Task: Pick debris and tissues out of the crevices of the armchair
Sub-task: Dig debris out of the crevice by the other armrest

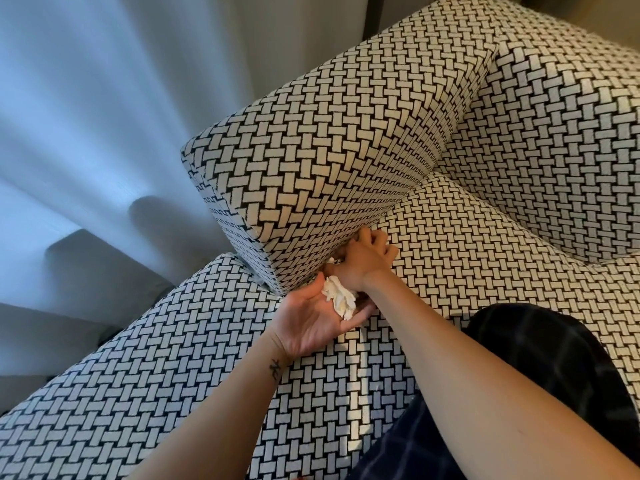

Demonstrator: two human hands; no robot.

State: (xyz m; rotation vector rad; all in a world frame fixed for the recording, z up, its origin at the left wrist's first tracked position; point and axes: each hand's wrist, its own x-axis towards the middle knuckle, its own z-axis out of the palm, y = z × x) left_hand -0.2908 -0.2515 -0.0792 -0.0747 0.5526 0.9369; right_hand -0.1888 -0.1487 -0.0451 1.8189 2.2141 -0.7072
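Note:
The armchair (346, 140) is covered in black-and-white basket-weave fabric. My left hand (311, 320) lies palm up on the seat cushion (467, 265), cupping a crumpled white tissue (337, 297) in its palm. My right hand (363, 261) reaches into the crevice between the armrest and the seat cushion, fingers curled at the gap; a small white scrap (330, 260) shows at its fingertips. I cannot tell whether it pinches that scrap.
A pale curtain (104, 116) hangs to the left of the chair. The chair back (554, 116) rises at the right. My dark checked trouser leg (554, 358) rests on the seat at lower right.

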